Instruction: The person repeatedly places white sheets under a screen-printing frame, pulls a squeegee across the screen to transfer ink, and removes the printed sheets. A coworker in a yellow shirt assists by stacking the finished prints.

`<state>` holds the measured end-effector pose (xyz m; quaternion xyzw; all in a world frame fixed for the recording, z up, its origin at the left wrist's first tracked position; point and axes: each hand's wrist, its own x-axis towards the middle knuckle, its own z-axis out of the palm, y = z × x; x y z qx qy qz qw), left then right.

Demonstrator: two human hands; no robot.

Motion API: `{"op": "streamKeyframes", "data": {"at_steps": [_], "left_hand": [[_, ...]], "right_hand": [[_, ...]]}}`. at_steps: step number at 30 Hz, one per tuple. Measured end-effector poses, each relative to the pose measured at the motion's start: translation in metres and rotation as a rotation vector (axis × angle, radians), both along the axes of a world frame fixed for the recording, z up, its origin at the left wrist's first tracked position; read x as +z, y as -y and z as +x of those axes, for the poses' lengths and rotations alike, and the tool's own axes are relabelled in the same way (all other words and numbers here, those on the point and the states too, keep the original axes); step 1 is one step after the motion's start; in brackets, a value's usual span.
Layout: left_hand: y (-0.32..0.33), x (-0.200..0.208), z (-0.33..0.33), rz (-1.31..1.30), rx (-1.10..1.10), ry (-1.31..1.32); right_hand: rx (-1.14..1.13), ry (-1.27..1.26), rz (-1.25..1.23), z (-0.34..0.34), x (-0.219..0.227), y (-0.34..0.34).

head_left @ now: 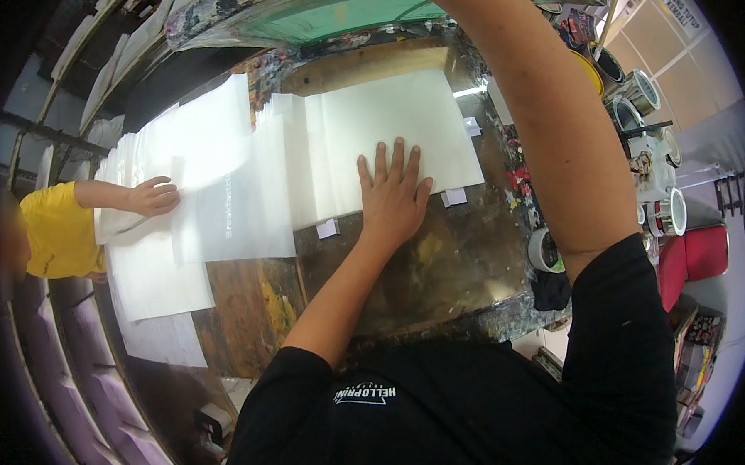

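My left hand (394, 194) lies flat, palm down and fingers spread, on a blank whitish sheet (438, 121) on the board. It presses near the sheet's front edge. My right arm (542, 117) stretches up and forward past the top edge, so its hand is out of view. Near that arm, a printing screen (330, 22) with green mesh is tilted up at the far side of the board. To the left, overlapping translucent sheets (259, 196) lie fanned out, one bearing white print. A co-worker's hand (153, 197) rests on them.
The stained board (441, 271) carries small white tabs (328, 229) along the sheet. At the right stand several paint tubs (667, 211) and a red chair (706, 255). A person in a yellow shirt (52, 230) is at the left, beside racks (70, 362).
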<state>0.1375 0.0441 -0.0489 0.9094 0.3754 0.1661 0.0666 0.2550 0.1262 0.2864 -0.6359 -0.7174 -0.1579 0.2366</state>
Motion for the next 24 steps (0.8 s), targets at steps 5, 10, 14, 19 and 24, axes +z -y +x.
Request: {"op": "streamKeyframes", "data": {"at_steps": [5, 10, 14, 19, 24], "left_hand": [[-0.001, -0.005, 0.007, 0.009, 0.011, 0.022], [0.002, -0.002, 0.015, 0.003, -0.031, 0.048], [0.003, -0.012, 0.007, 0.008, 0.034, 0.039], [0.004, -0.013, 0.014, 0.049, 0.030, 0.022], [0.000, 0.037, -0.011, 0.218, 0.148, 0.346]], "right_hand": [[0.035, 0.001, -0.032, 0.002, 0.000, 0.010], [-0.025, -0.014, 0.015, 0.003, -0.004, 0.019], [-0.004, -0.026, 0.099, -0.013, -0.023, 0.014], [-0.072, -0.054, 0.025, -0.017, -0.016, 0.035], [0.034, -0.026, 0.100, -0.013, -0.037, 0.037]]}}
